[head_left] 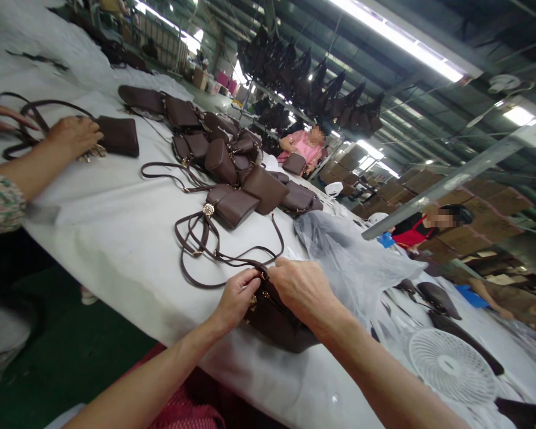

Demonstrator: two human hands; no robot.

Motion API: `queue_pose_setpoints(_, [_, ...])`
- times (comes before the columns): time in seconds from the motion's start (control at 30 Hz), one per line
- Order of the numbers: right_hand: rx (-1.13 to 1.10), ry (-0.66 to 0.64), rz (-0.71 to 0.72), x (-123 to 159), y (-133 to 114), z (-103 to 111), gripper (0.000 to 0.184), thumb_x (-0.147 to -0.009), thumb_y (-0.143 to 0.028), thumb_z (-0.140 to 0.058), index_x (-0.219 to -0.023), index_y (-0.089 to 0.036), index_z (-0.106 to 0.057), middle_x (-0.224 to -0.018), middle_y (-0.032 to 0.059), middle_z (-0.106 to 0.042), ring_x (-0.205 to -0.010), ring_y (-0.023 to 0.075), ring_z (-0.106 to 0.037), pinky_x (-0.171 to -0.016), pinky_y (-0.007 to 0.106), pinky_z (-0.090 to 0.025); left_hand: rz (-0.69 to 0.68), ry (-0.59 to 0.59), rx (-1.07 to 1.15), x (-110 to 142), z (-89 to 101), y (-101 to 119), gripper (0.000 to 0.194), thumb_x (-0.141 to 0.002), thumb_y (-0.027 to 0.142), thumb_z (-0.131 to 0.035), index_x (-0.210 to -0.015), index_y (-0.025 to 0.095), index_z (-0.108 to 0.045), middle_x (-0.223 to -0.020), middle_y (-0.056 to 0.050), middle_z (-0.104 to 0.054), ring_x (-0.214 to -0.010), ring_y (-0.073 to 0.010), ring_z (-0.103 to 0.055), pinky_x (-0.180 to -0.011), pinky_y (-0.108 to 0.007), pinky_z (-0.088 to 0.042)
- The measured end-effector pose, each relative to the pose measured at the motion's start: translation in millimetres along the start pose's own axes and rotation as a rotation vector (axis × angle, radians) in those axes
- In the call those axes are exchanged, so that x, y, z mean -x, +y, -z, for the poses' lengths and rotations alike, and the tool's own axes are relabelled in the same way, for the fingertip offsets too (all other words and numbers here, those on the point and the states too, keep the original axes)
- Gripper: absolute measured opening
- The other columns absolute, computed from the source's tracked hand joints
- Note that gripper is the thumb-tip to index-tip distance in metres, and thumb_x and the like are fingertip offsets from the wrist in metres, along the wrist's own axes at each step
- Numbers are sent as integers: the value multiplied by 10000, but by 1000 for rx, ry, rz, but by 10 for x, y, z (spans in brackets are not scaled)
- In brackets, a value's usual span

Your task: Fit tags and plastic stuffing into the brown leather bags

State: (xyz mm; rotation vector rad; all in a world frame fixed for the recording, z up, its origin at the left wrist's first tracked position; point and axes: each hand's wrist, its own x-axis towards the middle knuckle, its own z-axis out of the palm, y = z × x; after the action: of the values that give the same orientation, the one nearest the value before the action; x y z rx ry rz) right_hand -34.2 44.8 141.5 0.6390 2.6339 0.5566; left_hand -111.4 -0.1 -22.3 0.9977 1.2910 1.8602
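Note:
A dark brown handbag with gold-coloured fittings lies at the near side of the white-covered table, under my two hands. My left hand pinches the bag's strap near a small metal buckle. Just to the right, my right hand is closed at the top of the bag, its fingers curled; what exactly they grip is hidden. Thin brown straps lie looped on the table beyond my left hand, beside a round gold charm and a brown bag.
A pile of brown bags covers the table ahead. Clear plastic wrap and a white fan are to the right. At left, a co-worker's hand rests by a small bag. Other people stand across the table.

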Motion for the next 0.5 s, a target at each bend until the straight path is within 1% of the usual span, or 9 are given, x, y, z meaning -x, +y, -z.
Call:
queue_pose_setpoints(0.17, [-36,-33,25,-71,-89,-45,234,-909,-68,-468,-867,-133,-688,-853,133,-678,-738,227,-686,-527,262,-394,-38,38,-39,-31,-32,26,190,-834,306,-560,-728,183,-658,-728,-6,-637,-745,-169,-569,-727,-264,-443])
queue_pose_setpoints(0.23, [-81,-41,1,-78,-65,-87,212,-919,-101,-480,-874,-138,-684,-876,126,-679,-745,212,-678,-559,259,-403,-47,42,-65,-49,-4,29,197,-829,296,-565,-691,182,-648,-686,2,-629,-705,-161,-563,-691,-254,-438])
queue_pose_setpoints(0.3, [-180,-11,-9,-71,1,-134,150,-916,-165,-527,-913,-145,-676,-908,113,-680,-791,201,-666,-625,256,-419,-47,5,-87,-65,62,43,185,-834,278,-564,-714,181,-667,-702,-3,-656,-705,-162,-581,-691,-254,-445])
queue_pose_setpoints(0.37, [-310,50,13,-58,80,-178,132,-893,-192,-572,-982,-147,-659,-940,100,-677,-860,192,-643,-704,252,-424,-57,-52,-111,-75,156,79,179,-848,260,-556,-775,180,-699,-774,-20,-699,-752,-174,-617,-728,-263,-460])
queue_pose_setpoints(0.43, [-413,111,51,-52,131,-206,160,-893,-163,-556,-1026,-147,-643,-943,86,-670,-899,176,-620,-757,246,-413,-89,-79,-164,-77,249,135,173,-855,244,-560,-813,179,-715,-831,-36,-719,-800,-185,-638,-769,-275,-465])
queue_pose_setpoints(0.5, [-450,140,70,-65,130,-211,174,-922,-150,-502,-1015,-153,-649,-916,73,-664,-891,164,-611,-761,241,-403,-138,-64,-227,-73,313,201,167,-857,235,-569,-801,175,-715,-831,-43,-717,-804,-184,-639,-776,-279,-465])
